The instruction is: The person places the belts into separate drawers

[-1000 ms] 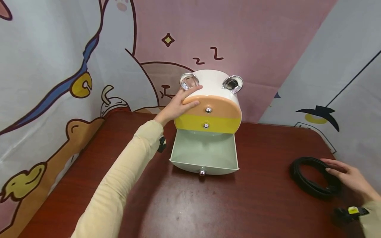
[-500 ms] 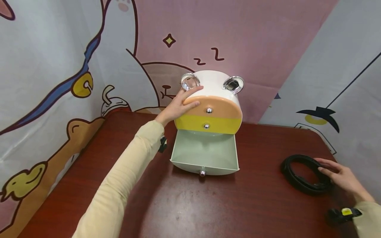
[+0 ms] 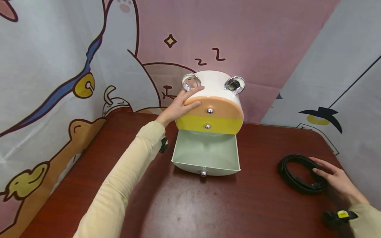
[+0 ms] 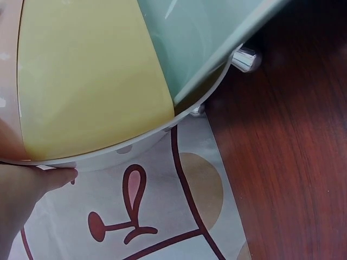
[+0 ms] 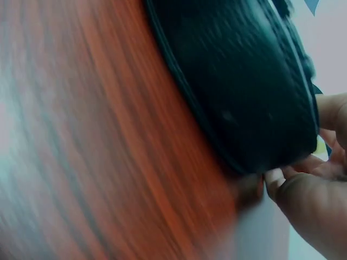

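A small chest of drawers [image 3: 215, 81] with a white body and two silvery ears stands on the table. Its orange drawer [image 3: 226, 108] and yellow drawer [image 3: 191, 123] are closed. The pale green bottom drawer [image 3: 205, 150] is pulled out, with nothing visible inside. My left hand [image 3: 177, 107] rests on the chest's upper left, index finger on top and thumb across the orange front; the other fingers are mostly hidden. At the right, my right hand [image 3: 333, 177] pinches the near right side of a coiled black belt [image 3: 287, 175]. In the right wrist view the belt [image 5: 233, 81] looks smooth and leathery.
The dark red-brown wooden table [image 3: 256, 211] lies beneath everything. A printed cloth [image 3: 238, 29] with cartoon animals hangs close behind the chest and along the sides. The green drawer's silver knob [image 3: 203, 173] juts toward me.
My right hand has moved left with the coiled belt, bringing it nearer the chest. My left hand and the drawers stay as they were; the head view has shifted slightly.
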Tool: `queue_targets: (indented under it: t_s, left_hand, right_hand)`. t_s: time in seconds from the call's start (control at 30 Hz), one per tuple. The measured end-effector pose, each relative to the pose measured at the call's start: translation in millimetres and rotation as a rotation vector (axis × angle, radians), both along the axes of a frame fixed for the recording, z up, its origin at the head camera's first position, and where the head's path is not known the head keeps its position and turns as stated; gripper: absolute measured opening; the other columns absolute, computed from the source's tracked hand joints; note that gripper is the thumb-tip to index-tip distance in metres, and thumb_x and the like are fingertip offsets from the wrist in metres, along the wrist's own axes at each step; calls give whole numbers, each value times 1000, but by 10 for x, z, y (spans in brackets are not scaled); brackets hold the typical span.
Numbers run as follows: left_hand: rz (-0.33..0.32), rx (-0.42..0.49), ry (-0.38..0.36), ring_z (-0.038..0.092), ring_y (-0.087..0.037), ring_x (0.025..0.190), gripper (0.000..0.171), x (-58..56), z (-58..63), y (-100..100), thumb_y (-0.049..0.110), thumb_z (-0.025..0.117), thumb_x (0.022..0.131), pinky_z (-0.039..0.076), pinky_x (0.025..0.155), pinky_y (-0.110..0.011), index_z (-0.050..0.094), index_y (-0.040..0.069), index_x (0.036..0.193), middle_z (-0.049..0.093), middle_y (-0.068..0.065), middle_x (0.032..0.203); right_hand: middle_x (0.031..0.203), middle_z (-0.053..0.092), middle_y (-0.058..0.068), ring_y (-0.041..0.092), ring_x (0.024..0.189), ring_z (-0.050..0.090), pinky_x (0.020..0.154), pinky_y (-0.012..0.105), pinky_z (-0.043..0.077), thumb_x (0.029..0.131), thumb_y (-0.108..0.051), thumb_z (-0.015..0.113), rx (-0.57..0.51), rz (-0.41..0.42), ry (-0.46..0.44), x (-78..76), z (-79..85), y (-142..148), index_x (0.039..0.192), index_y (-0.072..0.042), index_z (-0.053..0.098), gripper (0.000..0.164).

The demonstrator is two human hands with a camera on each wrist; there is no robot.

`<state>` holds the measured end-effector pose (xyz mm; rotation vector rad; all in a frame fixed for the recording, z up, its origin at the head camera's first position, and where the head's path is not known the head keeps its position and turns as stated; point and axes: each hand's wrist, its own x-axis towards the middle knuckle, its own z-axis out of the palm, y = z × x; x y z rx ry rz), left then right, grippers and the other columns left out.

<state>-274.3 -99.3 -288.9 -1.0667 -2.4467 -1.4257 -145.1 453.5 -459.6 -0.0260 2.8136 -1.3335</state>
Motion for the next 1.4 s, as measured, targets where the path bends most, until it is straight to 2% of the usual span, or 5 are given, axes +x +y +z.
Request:
queue_targets:
  t_s: [0.3, 0.63, 0.9, 1.2, 1.4]
  left_hand:
    - [-3, 1, -8, 40, -19, 107, 52, 9, 17, 5, 14, 56, 89, 31, 92, -29, 37, 12, 137, 28, -13, 132]
    - [3, -4, -47, 40, -17, 105, 52, 18, 7, 2, 21, 55, 89, 33, 90, -30, 36, 18, 138, 31, -11, 128]
    - [10, -7, -23, 36, -18, 108, 52, 24, 10, 1, 21, 55, 89, 31, 90, -29, 37, 17, 137, 29, -11, 131]
    - [15, -8, -33, 36, -18, 109, 52, 21, 1, 6, 19, 56, 89, 30, 91, -28, 37, 16, 137, 28, -12, 131]
    - [12, -2, -22, 37, -18, 108, 52, 11, 4, 3, 20, 56, 89, 31, 90, -28, 37, 16, 137, 29, -13, 130]
  right_hand:
    - [112, 39, -23, 11, 29, 23, 29, 39, 21, 93, -22, 47, -142, -34, 22, -30, -50, -154, 138, -21, 36, 46]
    - [118, 41, -18, -3, 54, 42, 33, 31, 30, 93, -18, 48, -129, 39, 99, -153, -7, -432, 135, -12, 40, 43]
    - [119, 42, -15, 7, 38, 23, 29, 34, 23, 93, -22, 47, -102, 75, 104, -241, 63, -759, 133, -10, 42, 42]
    - [122, 45, -7, -3, 84, 45, 35, 29, 32, 93, -19, 48, -124, 111, 122, -308, 61, -986, 132, -7, 44, 40]
    - [127, 43, -3, -1, 56, 44, 35, 26, 33, 94, -19, 46, -158, 112, 110, -350, 109, -1079, 134, -9, 42, 41]
